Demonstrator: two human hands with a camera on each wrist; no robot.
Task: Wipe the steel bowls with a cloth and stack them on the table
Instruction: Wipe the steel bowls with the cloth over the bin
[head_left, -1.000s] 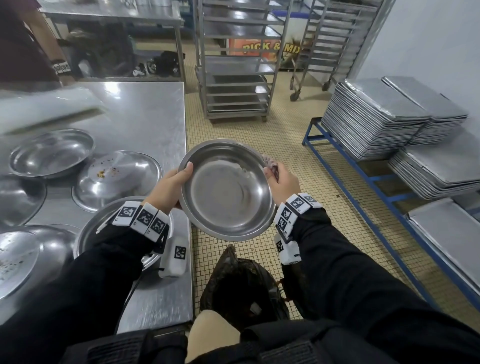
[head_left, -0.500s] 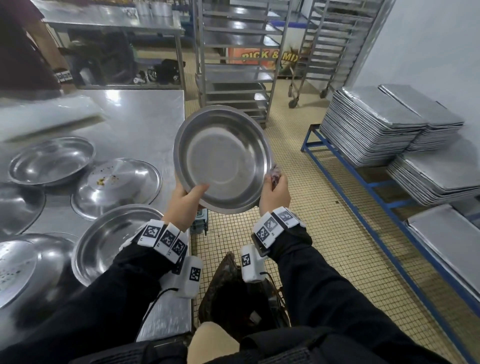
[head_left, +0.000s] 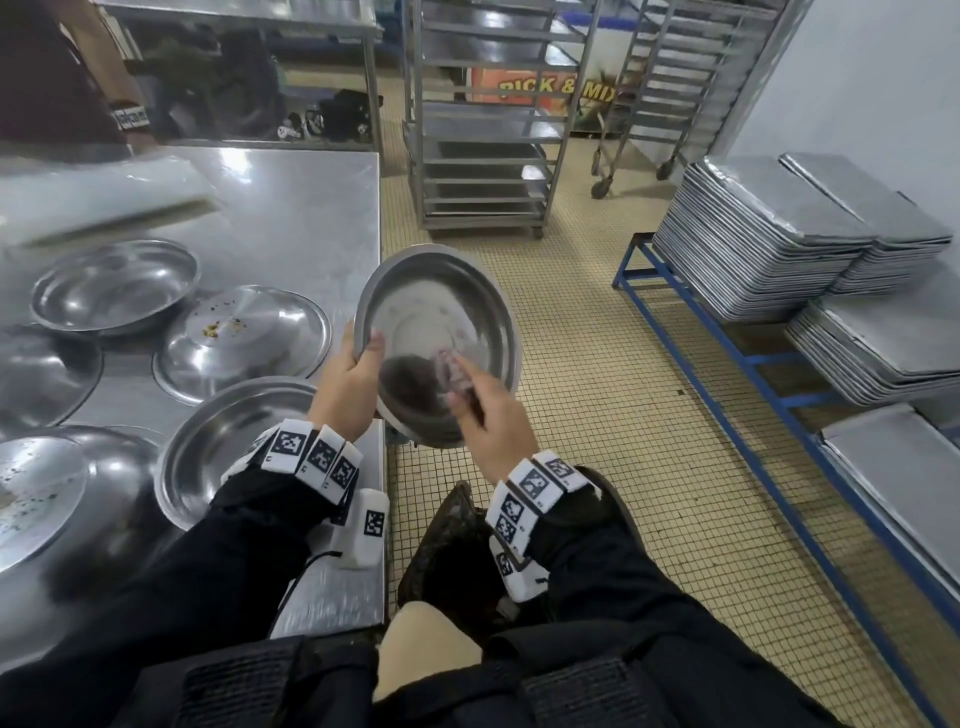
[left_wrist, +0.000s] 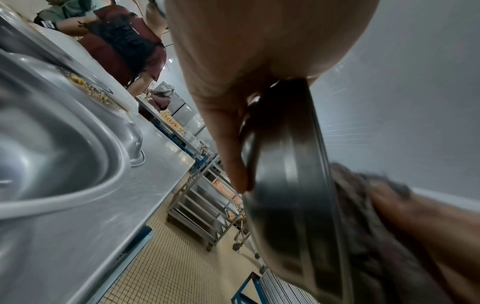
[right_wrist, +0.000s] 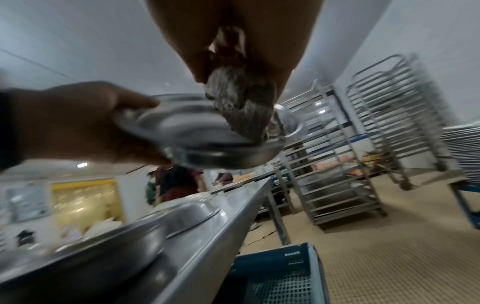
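Steel, thin and shiny: the round shallow steel bowl is held in the air just off the edge of the stainless steel table, tilted so its hollow faces the person. It looks light and rigid, but the polished wall is probably slippery, so the rolled rim is the surest place to hold. The left hand grips that rim at the near-left side, thumb inside, fingers behind. The right hand reaches in from below, fingers bunched around a dark crumpled cloth pressed against the inside wall. Other steel bowls lie on the table, some speckled with crumbs.
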